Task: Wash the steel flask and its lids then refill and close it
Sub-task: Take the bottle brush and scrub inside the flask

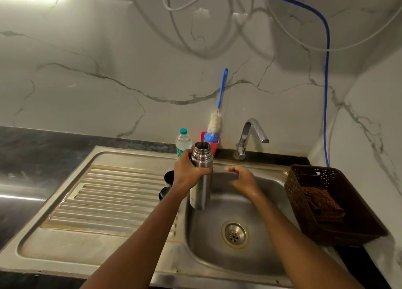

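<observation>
Head view: left hand (186, 173) grips open steel flask (200, 191); bottle (183, 141) label unreadable

You have on count: one steel flask (201, 187); two dark lids (169, 178); one plastic water bottle (183, 141); one bottle brush (215, 121); one red holder (214, 148); one tap (252, 132); one sink (217, 264) with one drain (234, 234); one brown basket (352, 236); one folded cloth (322, 206); one blue hose (326, 93). White cables (171, 10): at least two, exact number not determinable. Your hands in view: two, the left hand (185, 171) and the right hand (242, 178).
</observation>
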